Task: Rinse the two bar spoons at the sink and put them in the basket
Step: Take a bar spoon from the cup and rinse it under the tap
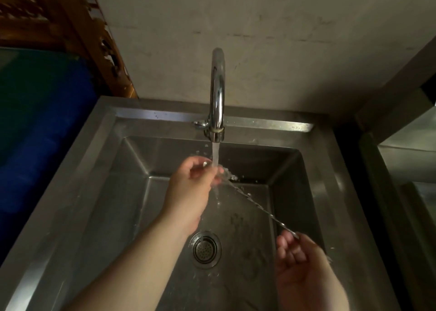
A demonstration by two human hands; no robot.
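Note:
A long twisted steel bar spoon (pixel 259 203) stretches diagonally over the sink (pixel 101 160). My right hand (pixel 299 263) pinches its handle end at the lower right. My left hand (pixel 195 181) closes its fingers around the spoon's bowl end right under the running water from the chrome tap (pixel 217 91). Water splashes off the spoon. I see only one spoon; a second spoon and the basket are out of view.
The round drain strainer (pixel 204 249) sits in the sink floor between my forearms. A blue container (pixel 40 134) stands left of the sink. A steel counter edge (pixel 401 169) lies to the right. A plain wall rises behind the tap.

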